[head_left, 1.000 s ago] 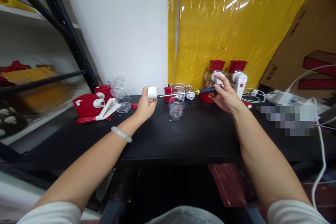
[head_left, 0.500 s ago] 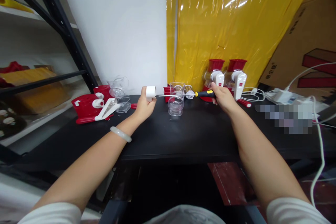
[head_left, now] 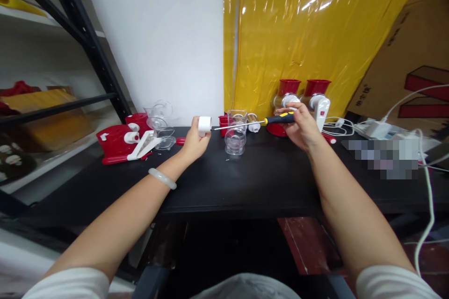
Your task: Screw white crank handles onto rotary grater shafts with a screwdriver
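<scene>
My left hand (head_left: 195, 141) grips a short white cylinder (head_left: 205, 124) above the black table. My right hand (head_left: 302, 124) is closed on the black and yellow handle of a screwdriver (head_left: 279, 118). The long metal shaft runs left, its tip at the right end of the white cylinder; whether it goes inside is too small to tell. Behind and below the shaft stands a clear plastic part (head_left: 235, 141). Near it are a small red part (head_left: 223, 125) and a metal grater drum with a white end (head_left: 253, 123).
Red bases with a white crank (head_left: 140, 145) and clear parts (head_left: 162, 119) lie at the left of the black table (head_left: 242, 191). Two red-topped grinders (head_left: 317, 88) stand at the back right. White cables (head_left: 426, 187) and a power strip lie further right.
The screwdriver handle has risen slightly and moved right, so the shaft tilts more. My right hand's fingers have shifted around the handle. My left hand and the cylinder have moved slightly right.
</scene>
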### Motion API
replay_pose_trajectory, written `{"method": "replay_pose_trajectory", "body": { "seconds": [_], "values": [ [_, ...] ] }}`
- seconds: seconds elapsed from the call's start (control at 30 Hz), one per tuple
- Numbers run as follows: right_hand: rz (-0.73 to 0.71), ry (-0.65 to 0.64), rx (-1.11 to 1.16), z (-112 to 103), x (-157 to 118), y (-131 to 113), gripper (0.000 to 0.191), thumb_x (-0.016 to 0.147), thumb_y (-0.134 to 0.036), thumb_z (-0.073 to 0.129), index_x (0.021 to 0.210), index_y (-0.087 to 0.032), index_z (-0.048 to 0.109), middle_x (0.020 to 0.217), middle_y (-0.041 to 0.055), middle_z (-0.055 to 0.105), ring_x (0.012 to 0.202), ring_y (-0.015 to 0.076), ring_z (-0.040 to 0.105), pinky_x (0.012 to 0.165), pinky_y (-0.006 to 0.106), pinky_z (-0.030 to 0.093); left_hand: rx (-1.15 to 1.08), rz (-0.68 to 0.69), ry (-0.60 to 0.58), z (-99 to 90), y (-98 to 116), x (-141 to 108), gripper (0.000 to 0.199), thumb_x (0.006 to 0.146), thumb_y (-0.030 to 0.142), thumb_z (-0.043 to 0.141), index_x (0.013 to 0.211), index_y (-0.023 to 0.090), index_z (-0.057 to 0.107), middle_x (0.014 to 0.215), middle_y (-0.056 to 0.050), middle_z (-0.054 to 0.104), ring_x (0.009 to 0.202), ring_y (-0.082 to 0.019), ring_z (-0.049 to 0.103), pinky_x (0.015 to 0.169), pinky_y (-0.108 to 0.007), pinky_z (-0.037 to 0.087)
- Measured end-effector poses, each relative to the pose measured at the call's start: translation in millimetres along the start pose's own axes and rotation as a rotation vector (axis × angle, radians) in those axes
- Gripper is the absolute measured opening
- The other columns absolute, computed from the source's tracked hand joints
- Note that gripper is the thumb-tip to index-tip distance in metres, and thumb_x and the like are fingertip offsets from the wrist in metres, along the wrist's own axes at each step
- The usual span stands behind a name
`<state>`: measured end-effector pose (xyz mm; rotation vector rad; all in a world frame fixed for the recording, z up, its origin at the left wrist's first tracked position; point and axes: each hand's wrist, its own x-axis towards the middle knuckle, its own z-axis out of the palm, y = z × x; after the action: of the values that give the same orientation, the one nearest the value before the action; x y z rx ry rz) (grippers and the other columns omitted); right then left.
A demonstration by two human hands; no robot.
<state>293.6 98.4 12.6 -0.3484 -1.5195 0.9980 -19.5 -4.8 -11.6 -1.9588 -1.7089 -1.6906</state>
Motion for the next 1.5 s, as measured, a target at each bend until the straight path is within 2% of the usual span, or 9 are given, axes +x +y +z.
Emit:
{"method": "replay_pose_trajectory", "body": {
  "seconds": [0.1, 0.2, 0.33, 0.53, 0.67, 0.8, 1.13, 1.37, 1.5],
  "values": [
    [0.052, 0.110, -0.176, -1, 1, 8, 0.055, 0.082, -0.078, 0.045, 0.084, -0.024, 0.060, 0.067, 0.0018, 0.060, 0.060, 0.0177, 0.061, 0.051, 0.030, 0.050, -0.020, -0.005, -0.010, 0.5, 2, -1, 0.027, 0.076, 0.008, 0.053, 0.099, 0.022, 0.045, 0.079, 0.002, 0.055, 0.070, -0.014, 0.056, 0.069, -0.028, 0.046],
    [0.063, 0.177, -0.335, -3, 2, 12, 0.053, 0.083, -0.074, 0.049, 0.075, -0.023, 0.057, 0.055, -0.0016, 0.048, 0.045, 0.0127, 0.047, 0.041, 0.027, 0.039, -0.045, -0.010, -0.021, 1.2, 2, -2, 0.027, 0.075, 0.011, 0.053, 0.099, 0.022, 0.045, 0.079, 0.002, 0.054, 0.071, -0.014, 0.055, 0.069, -0.028, 0.047],
    [-0.049, 0.154, -0.131, -1, 2, 7, 0.038, 0.076, -0.058, 0.070, 0.097, -0.032, 0.053, 0.071, -0.0045, 0.053, 0.057, 0.0120, 0.052, 0.052, 0.026, 0.046, -0.075, -0.037, -0.025, 0.9, -2, -1, 0.028, 0.076, 0.013, 0.054, 0.101, 0.022, 0.045, 0.079, 0.002, 0.054, 0.071, -0.015, 0.055, 0.067, -0.029, 0.048],
    [0.018, -0.013, 0.070, 4, -4, -9, 0.060, 0.062, -0.043, 0.081, 0.112, -0.041, 0.047, 0.077, -0.0056, 0.059, 0.083, 0.0172, 0.064, 0.079, 0.034, 0.054, -0.105, -0.080, 0.000, 0.4, -11, 0, 0.031, 0.075, 0.016, 0.055, 0.105, 0.022, 0.047, 0.079, 0.001, 0.057, 0.063, -0.014, 0.053, 0.065, -0.031, 0.050],
    [0.116, 0.046, 0.021, 5, -2, -2, 0.046, 0.075, -0.070, 0.061, 0.097, -0.031, 0.055, 0.072, -0.0016, 0.061, 0.069, 0.0181, 0.064, 0.060, 0.032, 0.053, -0.124, -0.071, 0.001, 1.7, -10, 0, 0.034, 0.076, 0.017, 0.055, 0.109, 0.021, 0.048, 0.081, 0.000, 0.058, 0.062, -0.013, 0.053, 0.065, -0.030, 0.050],
    [0.178, 0.117, -0.270, 2, 0, 10, 0.055, 0.079, -0.078, 0.050, 0.078, -0.024, 0.057, 0.050, -0.0036, 0.044, 0.040, 0.0120, 0.043, 0.037, 0.026, 0.035, -0.122, -0.058, -0.001, 1.6, -7, 0, 0.035, 0.076, 0.017, 0.055, 0.111, 0.021, 0.049, 0.083, 0.000, 0.059, 0.065, -0.013, 0.054, 0.066, -0.030, 0.051],
    [0.003, 0.028, 0.115, 2, 0, 4, 0.040, 0.063, -0.035, 0.075, 0.088, -0.031, 0.044, 0.077, -0.0055, 0.053, 0.075, 0.0133, 0.058, 0.073, 0.028, 0.054, -0.145, -0.038, -0.001, 2.4, -9, 1, 0.033, 0.078, 0.020, 0.055, 0.110, 0.020, 0.049, 0.079, 0.001, 0.054, 0.068, -0.014, 0.054, 0.070, -0.031, 0.050],
    [0.093, 0.133, -0.079, 6, 0, 7, 0.052, 0.081, -0.078, 0.043, 0.081, -0.026, 0.050, 0.061, -0.0005, 0.050, 0.052, 0.0160, 0.051, 0.044, 0.029, 0.042, -0.166, -0.051, -0.005, 4.9, -12, 1, 0.033, 0.077, 0.022, 0.056, 0.110, 0.021, 0.049, 0.080, 0.002, 0.053, 0.068, -0.014, 0.054, 0.071, -0.032, 0.050],
    [0.103, 0.117, -0.190, 2, 1, 9, 0.040, 0.077, -0.064, 0.062, 0.079, -0.027, 0.047, 0.060, -0.0038, 0.045, 0.048, 0.0126, 0.043, 0.044, 0.026, 0.038, -0.164, -0.028, 0.007, 4.1, -11, 1, 0.033, 0.077, 0.022, 0.056, 0.108, 0.022, 0.049, 0.081, 0.002, 0.053, 0.069, -0.014, 0.055, 0.070, -0.031, 0.050]
  ]
}}
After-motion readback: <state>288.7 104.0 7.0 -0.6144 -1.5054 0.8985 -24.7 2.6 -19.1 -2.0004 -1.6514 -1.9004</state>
